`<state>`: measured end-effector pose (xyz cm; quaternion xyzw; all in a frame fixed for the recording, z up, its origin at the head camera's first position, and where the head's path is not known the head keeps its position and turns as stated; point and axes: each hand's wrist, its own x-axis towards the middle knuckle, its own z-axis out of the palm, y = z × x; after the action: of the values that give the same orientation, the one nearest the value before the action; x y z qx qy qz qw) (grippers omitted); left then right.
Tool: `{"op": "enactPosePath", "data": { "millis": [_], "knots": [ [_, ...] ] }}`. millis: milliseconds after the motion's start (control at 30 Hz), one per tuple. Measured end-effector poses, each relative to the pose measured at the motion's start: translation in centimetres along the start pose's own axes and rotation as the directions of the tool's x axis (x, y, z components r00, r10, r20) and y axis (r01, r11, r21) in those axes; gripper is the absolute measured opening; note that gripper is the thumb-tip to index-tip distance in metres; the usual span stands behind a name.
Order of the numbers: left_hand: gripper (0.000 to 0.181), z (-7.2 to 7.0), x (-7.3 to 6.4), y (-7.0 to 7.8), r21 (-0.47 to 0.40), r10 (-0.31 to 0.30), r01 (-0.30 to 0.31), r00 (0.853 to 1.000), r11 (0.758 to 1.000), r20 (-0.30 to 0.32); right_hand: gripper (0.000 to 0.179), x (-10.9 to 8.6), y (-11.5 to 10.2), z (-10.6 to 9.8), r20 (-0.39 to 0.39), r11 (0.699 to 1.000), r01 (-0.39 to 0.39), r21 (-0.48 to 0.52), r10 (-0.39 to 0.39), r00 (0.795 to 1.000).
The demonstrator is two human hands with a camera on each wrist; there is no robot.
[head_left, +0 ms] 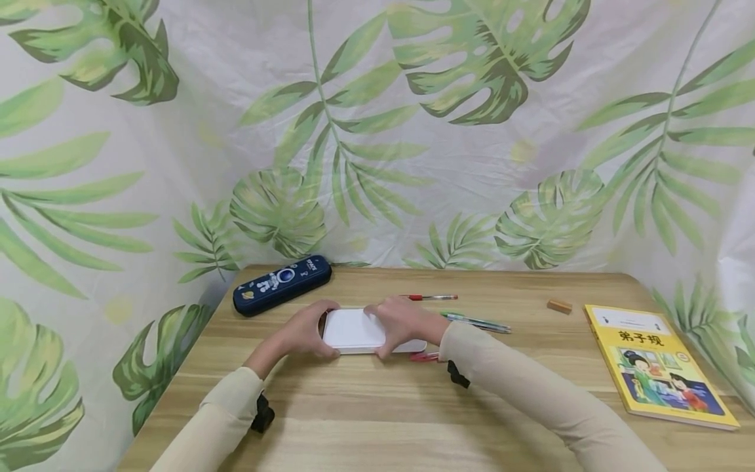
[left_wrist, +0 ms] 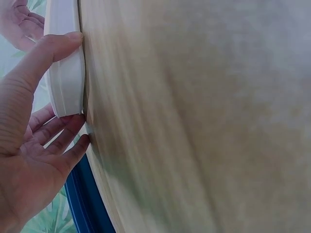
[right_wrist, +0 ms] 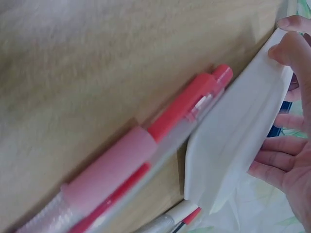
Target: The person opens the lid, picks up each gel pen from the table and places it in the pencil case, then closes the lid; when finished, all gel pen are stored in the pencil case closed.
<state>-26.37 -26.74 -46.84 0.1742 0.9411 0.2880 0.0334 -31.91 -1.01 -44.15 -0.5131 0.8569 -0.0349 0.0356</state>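
Note:
A flat white box-like object (head_left: 350, 330) lies on the wooden table, held between both hands. The left hand (head_left: 307, 331) grips its left end, with the thumb along the near edge and the fingers at the end and far side, as the left wrist view shows. Farther right along it, the right hand (head_left: 404, 324) holds the object with the thumb on the near side and the fingers across to the far side, covering part of its top. Pink and red pens (right_wrist: 112, 170) lie beside its right end, under the right wrist.
A dark blue pencil case (head_left: 283, 285) with space pictures lies at the back left. Behind the right hand are a red pen (head_left: 433, 297) and several other pens (head_left: 480, 323). A small brown block (head_left: 559, 306) and a yellow book (head_left: 660, 367) lie to the right.

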Motion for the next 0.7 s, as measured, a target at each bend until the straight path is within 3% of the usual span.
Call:
{"op": "enactPosePath", "data": {
  "millis": [267,500,700],
  "knots": [
    [0.091,0.0,0.5,-0.3,0.033,-0.001,0.0,1.0,0.999,0.014,0.077,-0.5,0.0,0.0,0.083,0.999,0.04,0.007,-0.04,0.996],
    [0.089,-0.1,0.7,-0.3,0.033,0.031,-0.032,0.999,0.999,0.021,0.075,-0.8,-0.7,0.1,0.047,0.985,0.09,-0.15,-0.084,0.995],
    [0.091,-0.3,0.6,-0.1,0.027,0.009,-0.01,0.999,1.0,0.039,0.074,-0.6,-1.2,-0.3,0.039,0.967,0.126,-0.221,-0.12,0.992]
  ]
}}
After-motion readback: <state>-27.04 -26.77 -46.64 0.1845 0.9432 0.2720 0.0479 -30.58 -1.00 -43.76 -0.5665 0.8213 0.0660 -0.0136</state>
